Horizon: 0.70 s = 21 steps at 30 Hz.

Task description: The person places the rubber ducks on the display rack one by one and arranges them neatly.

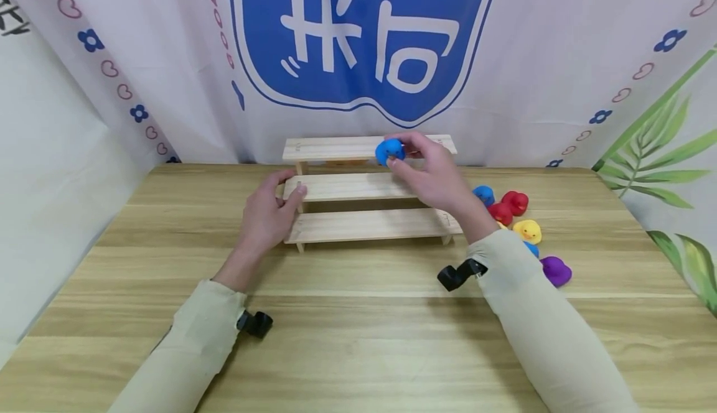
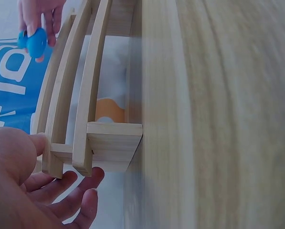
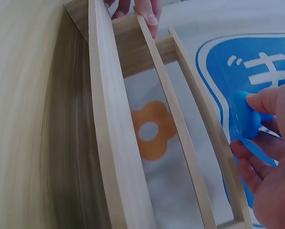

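Note:
A light wooden rack [image 1: 364, 225] with three stepped tiers stands near the back of the table. My left hand [image 1: 271, 214] grips its left end at the middle tier, thumb on top of the board; in the left wrist view the fingers [image 2: 66, 191] curl beneath. Between thumb and fingertips, my right hand [image 1: 439, 173] pinches a blue rubber duck [image 1: 389, 150] in front of the top tier [image 1: 336, 147]. In the right wrist view that duck [image 3: 245, 114] shows beside the top board, its underside facing the camera.
Right of the rack lies a group of rubber ducks: a blue duck [image 1: 483, 195], red ducks [image 1: 515, 202], a yellow duck [image 1: 528, 231] and a purple duck [image 1: 556, 270]. My right forearm partly covers others. A printed cloth [image 1: 532, 77] hangs behind the table [image 1: 358, 338].

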Tool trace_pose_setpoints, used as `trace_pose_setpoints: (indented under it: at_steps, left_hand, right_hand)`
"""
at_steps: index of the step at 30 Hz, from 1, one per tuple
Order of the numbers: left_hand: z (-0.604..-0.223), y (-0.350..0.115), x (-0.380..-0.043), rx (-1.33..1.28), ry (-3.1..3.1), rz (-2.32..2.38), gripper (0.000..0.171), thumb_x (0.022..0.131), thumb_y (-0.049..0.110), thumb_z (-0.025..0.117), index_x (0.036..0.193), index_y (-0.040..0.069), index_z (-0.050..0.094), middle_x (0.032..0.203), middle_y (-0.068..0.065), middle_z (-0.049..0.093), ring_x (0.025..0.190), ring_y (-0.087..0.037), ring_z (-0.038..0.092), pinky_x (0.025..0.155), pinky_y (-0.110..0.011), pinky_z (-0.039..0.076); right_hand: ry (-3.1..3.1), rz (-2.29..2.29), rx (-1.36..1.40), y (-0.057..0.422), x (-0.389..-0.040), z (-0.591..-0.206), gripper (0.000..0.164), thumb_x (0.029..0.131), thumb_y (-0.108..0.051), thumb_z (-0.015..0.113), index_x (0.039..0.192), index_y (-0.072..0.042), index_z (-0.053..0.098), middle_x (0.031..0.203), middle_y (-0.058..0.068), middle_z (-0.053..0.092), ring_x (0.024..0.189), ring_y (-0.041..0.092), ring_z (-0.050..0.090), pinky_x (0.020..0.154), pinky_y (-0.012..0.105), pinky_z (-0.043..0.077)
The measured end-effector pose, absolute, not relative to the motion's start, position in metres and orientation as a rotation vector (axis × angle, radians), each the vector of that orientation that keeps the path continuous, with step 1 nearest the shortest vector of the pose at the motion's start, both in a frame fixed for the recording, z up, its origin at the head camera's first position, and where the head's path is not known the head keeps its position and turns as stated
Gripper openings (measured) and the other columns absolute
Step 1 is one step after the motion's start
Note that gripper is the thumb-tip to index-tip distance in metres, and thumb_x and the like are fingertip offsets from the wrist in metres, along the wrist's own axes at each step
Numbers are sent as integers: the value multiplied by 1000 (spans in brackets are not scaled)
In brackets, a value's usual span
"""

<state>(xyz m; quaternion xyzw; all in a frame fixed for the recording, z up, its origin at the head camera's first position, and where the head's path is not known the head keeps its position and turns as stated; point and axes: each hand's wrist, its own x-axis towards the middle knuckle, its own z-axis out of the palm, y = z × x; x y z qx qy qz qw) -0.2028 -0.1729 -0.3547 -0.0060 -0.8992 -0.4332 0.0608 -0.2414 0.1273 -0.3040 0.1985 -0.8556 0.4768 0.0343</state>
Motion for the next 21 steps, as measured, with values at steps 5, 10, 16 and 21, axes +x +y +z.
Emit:
trace_pose_setpoints:
  at_steps: [5, 10, 16, 21]
  left_hand:
    - [-354, -174, -203, -31, -2722, -1294, 57, 110, 39, 57, 157, 10, 48, 154, -17, 56, 60, -14, 51, 49, -27, 42]
    - [-356, -174, -204, -37, -2715, -1288, 56, 110, 39, 57, 157, 9, 48, 155, -17, 56, 59, -13, 52, 49, -28, 42]
    - [-357, -174, -204, -32, -2714, -1273, 56, 110, 40, 57, 157, 10, 49, 153, -16, 57, 61, -15, 53, 51, -28, 43]
    - [-356, -174, -203, -24, -2720, -1268, 57, 110, 41, 57, 157, 11, 49, 136, -19, 65, 58, -15, 51, 49, -28, 42]
  right_hand:
    - [-2645, 1488, 659, 109, -244, -301, 43, 106, -25, 64, 147, -15, 59, 140, 8, 66, 132, 28, 62, 116, 48, 50]
    - [-2643, 1449, 715, 93, -251, -300, 41, 106, -26, 64, 145, -13, 59, 140, 8, 66, 131, 26, 64, 116, 44, 51]
    - [-2636, 1412, 814, 72, -262, -298, 38, 107, -22, 63, 142, -7, 58, 139, 11, 65, 127, 25, 64, 115, 39, 52]
    - [-2651, 1393, 844, 57, -267, -295, 36, 108, -22, 62, 140, -7, 58, 135, 9, 65, 121, 22, 63, 110, 35, 54]
